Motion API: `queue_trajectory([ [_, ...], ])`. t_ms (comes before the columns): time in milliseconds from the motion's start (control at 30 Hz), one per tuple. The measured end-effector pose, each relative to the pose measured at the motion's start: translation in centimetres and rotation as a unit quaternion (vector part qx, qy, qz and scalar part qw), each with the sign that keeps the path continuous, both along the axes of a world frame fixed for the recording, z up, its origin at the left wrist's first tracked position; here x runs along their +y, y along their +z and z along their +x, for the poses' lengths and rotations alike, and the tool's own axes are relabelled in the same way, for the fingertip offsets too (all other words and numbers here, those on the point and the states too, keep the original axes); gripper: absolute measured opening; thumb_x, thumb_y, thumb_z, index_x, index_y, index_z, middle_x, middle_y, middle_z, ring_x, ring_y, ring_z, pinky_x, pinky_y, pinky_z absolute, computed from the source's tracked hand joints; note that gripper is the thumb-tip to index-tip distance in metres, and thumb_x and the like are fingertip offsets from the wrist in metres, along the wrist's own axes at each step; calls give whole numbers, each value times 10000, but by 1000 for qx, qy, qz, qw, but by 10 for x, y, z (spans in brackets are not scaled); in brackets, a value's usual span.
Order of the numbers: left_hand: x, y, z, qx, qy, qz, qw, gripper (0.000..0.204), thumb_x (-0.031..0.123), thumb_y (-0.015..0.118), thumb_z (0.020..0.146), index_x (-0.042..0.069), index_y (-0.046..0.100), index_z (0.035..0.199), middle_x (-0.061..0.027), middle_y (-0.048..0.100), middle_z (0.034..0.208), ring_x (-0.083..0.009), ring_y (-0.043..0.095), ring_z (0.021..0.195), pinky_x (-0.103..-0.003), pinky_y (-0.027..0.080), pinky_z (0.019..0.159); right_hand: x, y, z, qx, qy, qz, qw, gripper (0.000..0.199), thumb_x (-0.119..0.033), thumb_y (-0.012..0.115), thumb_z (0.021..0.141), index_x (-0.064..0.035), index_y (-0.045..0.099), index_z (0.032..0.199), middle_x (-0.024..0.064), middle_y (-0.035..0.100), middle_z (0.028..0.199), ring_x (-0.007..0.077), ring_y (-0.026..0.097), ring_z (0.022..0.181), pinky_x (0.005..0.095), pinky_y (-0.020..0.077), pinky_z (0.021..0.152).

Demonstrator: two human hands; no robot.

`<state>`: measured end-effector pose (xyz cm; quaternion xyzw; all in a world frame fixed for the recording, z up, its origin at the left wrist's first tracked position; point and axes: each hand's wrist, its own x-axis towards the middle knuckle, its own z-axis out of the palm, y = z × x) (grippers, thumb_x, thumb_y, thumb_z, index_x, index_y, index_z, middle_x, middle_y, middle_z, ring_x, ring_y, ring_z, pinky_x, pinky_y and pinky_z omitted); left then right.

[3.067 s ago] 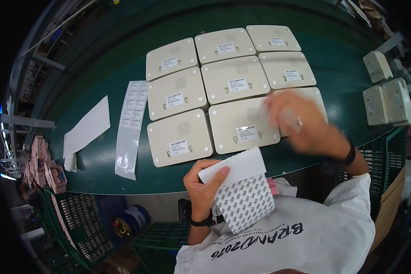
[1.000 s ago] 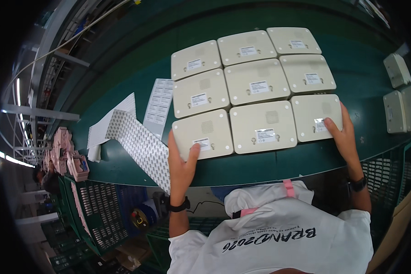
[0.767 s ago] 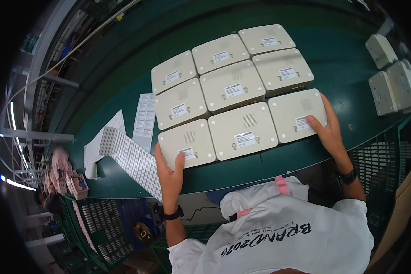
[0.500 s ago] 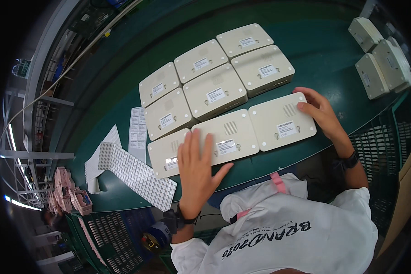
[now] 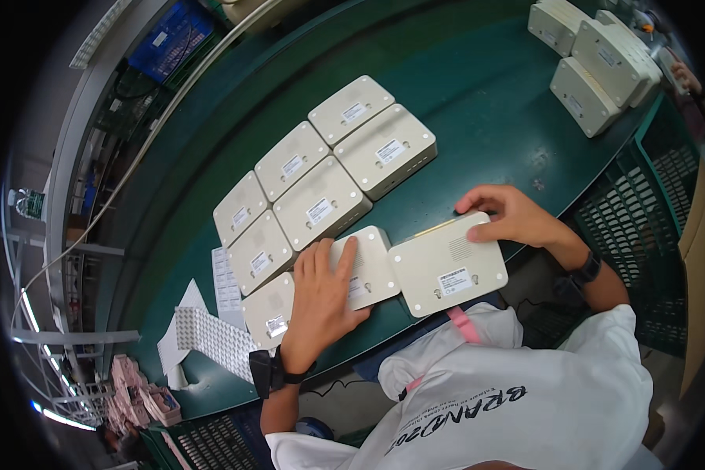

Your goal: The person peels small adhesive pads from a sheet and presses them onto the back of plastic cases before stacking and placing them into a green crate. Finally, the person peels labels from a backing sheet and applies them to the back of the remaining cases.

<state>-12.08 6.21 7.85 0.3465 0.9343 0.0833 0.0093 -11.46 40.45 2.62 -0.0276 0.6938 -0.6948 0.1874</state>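
while the right hand [image 5: 517, 218] grips one box [image 5: 446, 262], eight boxes [image 5: 319, 207] lie leftward.

A blue crate [image 5: 168, 41] sits at upper left. At lower left, pink trays [image 5: 129, 388] cluster near a green crate [image 5: 215, 445], and a light tube [image 5: 64, 419] glows. At right, brown cardboard [image 5: 701, 286] stands beside a second green crate [image 5: 623, 235].

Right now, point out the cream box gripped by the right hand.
It's the cream box at the right end of the near row, with the right hand gripping its far right corner; the left hand lies over the middle box.
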Motion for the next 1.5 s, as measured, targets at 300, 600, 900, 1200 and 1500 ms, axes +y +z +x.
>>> queue_trajectory([
  [300,40,-1,1,72,-96,-10,993,1013,321,885,562,80,421,1429,-264,448,1311,-421,443,1228,-519,326,1077,96,52,-1,148,-211,91,962,371,-42,765,791,21,639,1134,107,659,1172,170,621,1070,312,500,942],
  [600,139,-24,-55,289,-248,25,924,756,280,685,813,126,353,1474,-222,465,1328,-363,443,1269,-519,334,1079,119,-1,-63,474,-295,395,729,335,-46,733,813,-14,603,1120,110,568,1299,238,571,1186,336,451,986],
  [900,238,-59,-98,351,-196,97,911,641,190,573,894,103,325,1478,-207,405,1427,-337,348,1382,-536,336,1083,95,39,-39,393,-210,386,808,476,-187,729,825,-36,580,1251,150,517,1395,319,457,1335,408,347,1090],
  [1200,197,-49,-113,306,-249,164,904,657,197,635,852,56,376,1439,-251,394,1429,-388,361,1387,-502,335,1105,62,30,-22,488,-137,571,646,659,-263,744,790,14,506,1339,172,522,1391,339,424,1366,501,311,1129],
  [1500,109,-49,-123,177,1,21,984,979,592,773,710,3,429,1411,-340,403,1414,-473,379,1345,-549,332,1083,56,12,-46,522,-170,594,588,687,-191,751,769,15,483,1366,179,540,1371,332,464,1335,459,330,1136],
])
